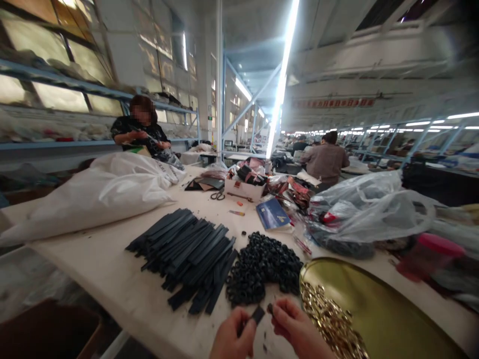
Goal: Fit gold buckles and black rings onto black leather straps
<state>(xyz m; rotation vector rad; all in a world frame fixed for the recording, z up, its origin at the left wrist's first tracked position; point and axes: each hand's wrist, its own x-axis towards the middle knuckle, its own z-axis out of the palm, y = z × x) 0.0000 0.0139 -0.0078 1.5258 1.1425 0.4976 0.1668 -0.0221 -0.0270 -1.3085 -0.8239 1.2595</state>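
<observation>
At the bottom edge my left hand (pixel 234 336) is closed on the end of a short black strap (pixel 257 314). My right hand (pixel 290 321) pinches a small black piece (pixel 270 308) right beside the strap's tip; what it is I cannot make out. Just beyond the hands lies a heap of small black rings (pixel 262 269). Left of it is a pile of long black straps (pixel 187 254). To the right sits a round gold tray (pixel 385 314) with several small gold metal parts (pixel 329 321) in it.
A big white sack (pixel 101 192) lies at the table's left. Clear plastic bags (pixel 370 209), a blue booklet (pixel 274 215), scissors (pixel 217 195) and a white box (pixel 243 189) clutter the far side. One person sits at the far left (pixel 140 127), another stands with back turned (pixel 326 157).
</observation>
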